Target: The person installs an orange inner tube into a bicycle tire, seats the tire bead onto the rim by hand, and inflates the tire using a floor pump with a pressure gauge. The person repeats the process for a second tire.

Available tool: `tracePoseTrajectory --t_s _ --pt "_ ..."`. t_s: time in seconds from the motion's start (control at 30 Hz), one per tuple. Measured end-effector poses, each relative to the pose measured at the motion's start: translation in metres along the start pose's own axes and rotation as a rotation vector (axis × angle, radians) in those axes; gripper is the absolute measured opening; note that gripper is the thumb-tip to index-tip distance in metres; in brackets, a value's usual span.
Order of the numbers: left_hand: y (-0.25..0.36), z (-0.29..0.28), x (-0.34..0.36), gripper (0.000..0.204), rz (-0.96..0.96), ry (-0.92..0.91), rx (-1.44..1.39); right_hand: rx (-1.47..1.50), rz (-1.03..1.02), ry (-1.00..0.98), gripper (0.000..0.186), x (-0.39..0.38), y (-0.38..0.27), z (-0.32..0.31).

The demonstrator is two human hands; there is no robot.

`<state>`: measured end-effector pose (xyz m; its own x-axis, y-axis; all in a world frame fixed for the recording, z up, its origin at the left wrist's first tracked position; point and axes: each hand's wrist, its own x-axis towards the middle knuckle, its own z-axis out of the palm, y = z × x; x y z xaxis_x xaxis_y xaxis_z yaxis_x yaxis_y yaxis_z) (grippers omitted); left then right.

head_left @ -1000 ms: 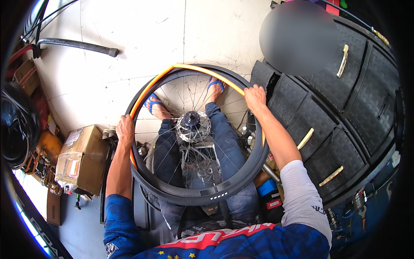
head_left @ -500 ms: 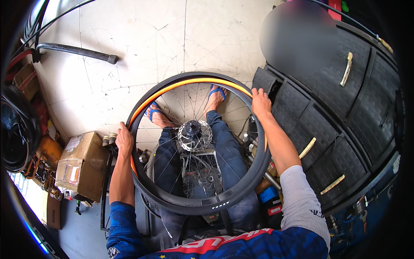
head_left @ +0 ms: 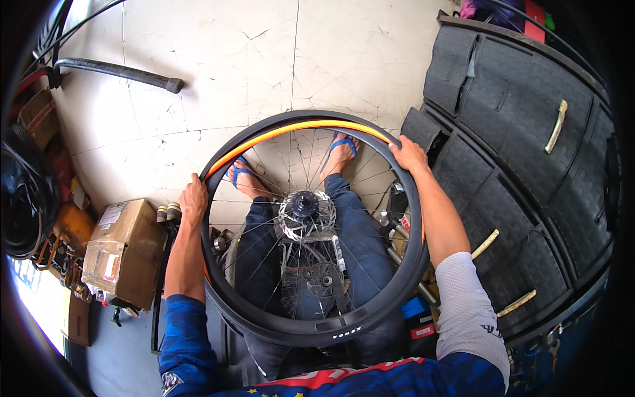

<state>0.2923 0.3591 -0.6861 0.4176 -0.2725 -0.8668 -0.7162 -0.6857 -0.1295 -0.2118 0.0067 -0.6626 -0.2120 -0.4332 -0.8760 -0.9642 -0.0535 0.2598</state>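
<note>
A spoked bicycle wheel with a black tyre (head_left: 284,336) is held above my lap. An orange inner tube (head_left: 284,129) shows between tyre and rim along the far side, with a little more orange at the lower left and right. At the wheel's middle are a black hub (head_left: 304,204) and a silver disc brake rotor (head_left: 289,221). My left hand (head_left: 194,198) is closed on the tyre's left side, thumb and fingers at its edge. On the far right of the tyre, my right hand (head_left: 409,155) grips it, its fingertips partly hidden.
A taped cardboard box (head_left: 124,251) stands at the left, near a coiled black tyre (head_left: 30,192). Black woven-textured panels (head_left: 529,132) with pale handles fill the right. A dark metal bar (head_left: 122,74) lies over the pale cracked floor (head_left: 218,53). Tools hang at lower right.
The wheel and my right hand sit slightly farther right in the picture, and the wheel's near side is a little lower. Both hands keep hold of the tyre.
</note>
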Motion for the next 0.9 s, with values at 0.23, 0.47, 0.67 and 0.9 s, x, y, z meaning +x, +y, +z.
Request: tracePoseTrajectory --t_s 0.23,0.47,0.67,0.9 --pt "-0.033 -0.012 -0.038 0.044 0.061 0.034 -0.188 0.235 -0.143 -0.101 0.081 -0.008 0.044 -0.005" --pt "-0.057 -0.014 -0.193 0.065 -0.125 0.007 -0.368 0.316 -0.05 0.017 0.074 -0.108 0.088 0.003" --pt "-0.044 -0.012 -0.199 0.06 -0.208 -0.007 -0.194 0.306 -0.024 0.076 0.07 -0.117 0.096 0.018" --pt "-0.047 0.015 -0.204 0.054 -0.205 0.201 -0.383 0.348 0.013 0.15 0.071 -0.124 0.101 0.036"
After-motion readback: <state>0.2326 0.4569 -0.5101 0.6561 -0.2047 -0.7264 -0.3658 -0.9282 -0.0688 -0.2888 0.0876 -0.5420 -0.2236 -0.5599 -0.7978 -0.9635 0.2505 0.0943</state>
